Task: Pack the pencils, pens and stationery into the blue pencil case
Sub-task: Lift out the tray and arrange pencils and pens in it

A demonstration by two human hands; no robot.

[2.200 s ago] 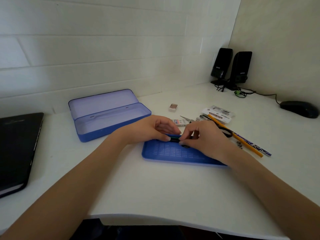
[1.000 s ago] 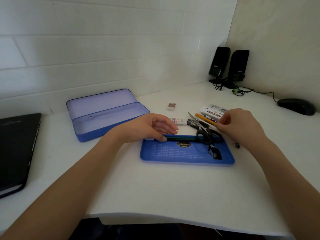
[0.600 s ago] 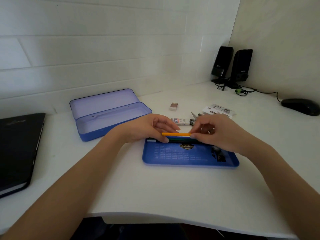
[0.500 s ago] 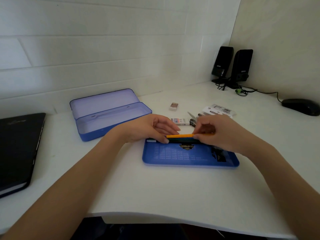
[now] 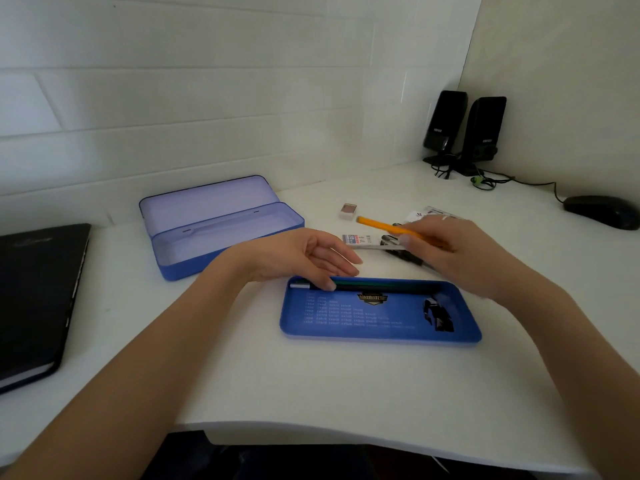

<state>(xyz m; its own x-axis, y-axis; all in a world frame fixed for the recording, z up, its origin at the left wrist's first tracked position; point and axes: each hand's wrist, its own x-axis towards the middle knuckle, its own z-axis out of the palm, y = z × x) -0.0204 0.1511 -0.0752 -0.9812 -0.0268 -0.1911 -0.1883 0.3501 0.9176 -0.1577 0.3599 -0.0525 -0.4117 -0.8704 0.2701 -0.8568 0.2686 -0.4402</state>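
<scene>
My right hand (image 5: 460, 258): clamped on the yellow pencil (image 5: 388, 228), which I hold tilted above the desk, its free end pointing left toward the back wall, over the loose stationery.
My left hand (image 5: 304, 258): fingers loosely straight and apart; one fingertip presses on the dark pencils (image 5: 381, 289) lying in the tray.
Blue tray (image 5: 377, 336): flat on the white desk (image 5: 311, 382), near its front edge, toward the middle; the dark pencils run along its far rim, and a small black item (image 5: 437, 315) that I cannot identify sits near its right end.
Blue pencil case (image 5: 221, 233): lid (image 5: 204, 202) open and leaning back, toward the desk's rear left, well apart from the tray; nothing visible inside.
Loose stationery: a small eraser (image 5: 348, 211) behind my hands, a lead box (image 5: 360, 240) just beside my right fingers, a white packet (image 5: 436, 213) partly hidden by that hand.
Left edge of the desk: a black notebook (image 5: 34, 299).
Back right corner: two black speakers (image 5: 464, 129); a black mouse (image 5: 602, 211) at the right edge.
</scene>
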